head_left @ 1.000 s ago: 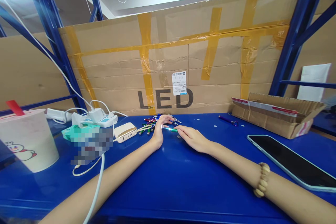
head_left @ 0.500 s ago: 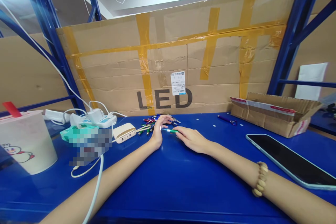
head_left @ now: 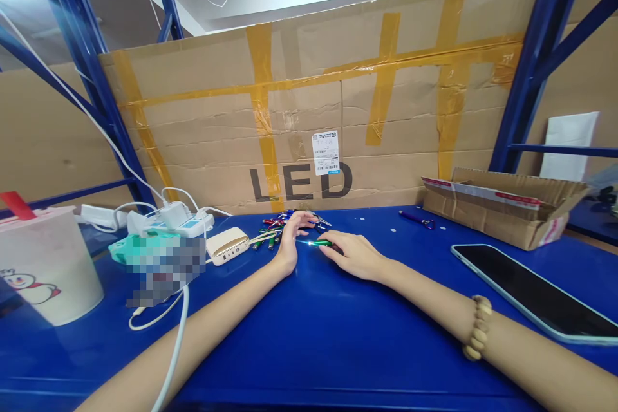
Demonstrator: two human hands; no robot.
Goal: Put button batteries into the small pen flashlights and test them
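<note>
Both my forearms reach across the blue shelf top (head_left: pixel 309 335). My right hand (head_left: pixel 355 254) pinches a small green pen-like light (head_left: pixel 319 243) whose tip glows. That tip points at the palm of my left hand (head_left: pixel 291 238), which stands on its edge with fingers spread and holds nothing. Just behind the left hand lies a pile of several small coloured pens (head_left: pixel 275 228). A bead bracelet (head_left: pixel 477 336) sits on my right wrist.
A taped cardboard sheet marked LED (head_left: pixel 313 116) walls off the back. On the left stand a drink cup (head_left: pixel 46 264), a power strip with white cables (head_left: pixel 178 222) and a cream power bank (head_left: pixel 226 244). On the right are a tablet (head_left: pixel 535 296), a flat cardboard box (head_left: pixel 502 206) and one purple pen (head_left: pixel 415 219).
The hands have barely moved. The green light has shifted slightly within my right fingers, and the view has drifted a little to the right.
</note>
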